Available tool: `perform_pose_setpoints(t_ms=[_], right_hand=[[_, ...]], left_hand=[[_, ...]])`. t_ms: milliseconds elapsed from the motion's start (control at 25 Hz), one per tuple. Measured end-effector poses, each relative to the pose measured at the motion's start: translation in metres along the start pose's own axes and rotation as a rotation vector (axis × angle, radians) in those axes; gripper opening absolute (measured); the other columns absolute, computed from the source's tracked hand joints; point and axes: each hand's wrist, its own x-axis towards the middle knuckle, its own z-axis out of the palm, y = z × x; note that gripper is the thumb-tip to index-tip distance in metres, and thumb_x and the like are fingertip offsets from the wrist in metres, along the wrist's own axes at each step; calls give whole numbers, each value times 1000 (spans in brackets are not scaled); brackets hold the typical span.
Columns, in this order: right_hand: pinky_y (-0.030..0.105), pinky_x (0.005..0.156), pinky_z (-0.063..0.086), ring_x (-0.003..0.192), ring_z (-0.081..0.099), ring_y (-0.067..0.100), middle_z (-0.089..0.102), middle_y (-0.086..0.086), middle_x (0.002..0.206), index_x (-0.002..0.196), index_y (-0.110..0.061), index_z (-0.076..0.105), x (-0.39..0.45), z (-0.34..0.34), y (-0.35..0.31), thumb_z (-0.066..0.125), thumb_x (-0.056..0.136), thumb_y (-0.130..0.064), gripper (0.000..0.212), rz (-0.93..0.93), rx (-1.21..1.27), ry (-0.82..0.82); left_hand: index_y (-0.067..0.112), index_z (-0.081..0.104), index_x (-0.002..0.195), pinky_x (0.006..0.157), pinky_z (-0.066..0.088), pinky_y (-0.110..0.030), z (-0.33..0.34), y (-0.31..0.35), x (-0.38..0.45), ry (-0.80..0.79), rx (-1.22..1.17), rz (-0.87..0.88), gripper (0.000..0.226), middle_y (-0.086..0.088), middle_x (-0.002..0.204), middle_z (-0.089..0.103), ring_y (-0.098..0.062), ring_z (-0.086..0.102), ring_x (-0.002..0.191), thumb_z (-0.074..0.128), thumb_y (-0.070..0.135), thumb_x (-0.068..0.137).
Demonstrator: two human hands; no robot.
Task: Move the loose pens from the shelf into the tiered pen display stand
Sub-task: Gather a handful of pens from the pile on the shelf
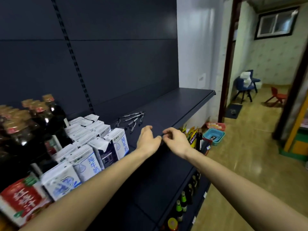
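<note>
My left hand (146, 139) and right hand (175, 139) together pinch one dark pen (162, 135). The loose pens (131, 120) lie far-left on the shelf (175, 104), nearer my left hand, axes mostly slanting far-right. No stand visible.

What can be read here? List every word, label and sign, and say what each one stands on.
"纯牛奶": blue on white, on the fronts of the milk cartons.
Red carton: large white characters, too blurred to read.
Wall sign: too small to read.
Blue basket: its dark label is too small to read.
Dark bottles: cap and neck labels are blurred.
</note>
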Motion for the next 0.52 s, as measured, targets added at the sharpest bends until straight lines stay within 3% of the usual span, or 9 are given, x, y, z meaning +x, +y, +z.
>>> perform_pose_setpoints(t_ms=[200, 520], right_hand=[[38, 100, 52, 100, 68, 20, 70, -2, 103, 117, -15, 67, 100, -1, 26, 61, 94, -11, 25, -23, 1, -60], [33, 99, 52, 102, 65, 15, 65, -6, 109, 126, -18, 64, 230, 20, 51, 63, 93, -13, 32, -133, -61, -267]], left_hand=[[6, 31, 154, 115, 36, -39, 14, -7, 89, 62, 39, -102, 69, -11, 158, 35, -29, 39, 144, 63, 23, 96], [11, 38, 146, 110, 40, -39, 21, -10, 180, 159, 98, -276, 58, -8, 153, 39, -29, 43, 140, 59, 17, 92]])
